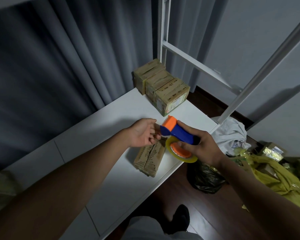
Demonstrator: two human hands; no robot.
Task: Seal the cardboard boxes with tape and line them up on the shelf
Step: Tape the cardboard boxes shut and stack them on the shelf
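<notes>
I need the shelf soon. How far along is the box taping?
Done: three boxes stand in a row at the far end of the shelf. In hand: the right hand grips the tape dispenser over a fourth box, left hand at its nose. Left: tape it, line it up.

We stand in what looks like a room in a home: grey floor-length curtains (62,54) hang along the wall, a white metal shelf unit (164,32) rises over dark wood flooring (213,210), and crumpled white cloth (230,134), a black bag (206,177) and yellow plastic bags (274,174) lie scattered on the floor.
</notes>
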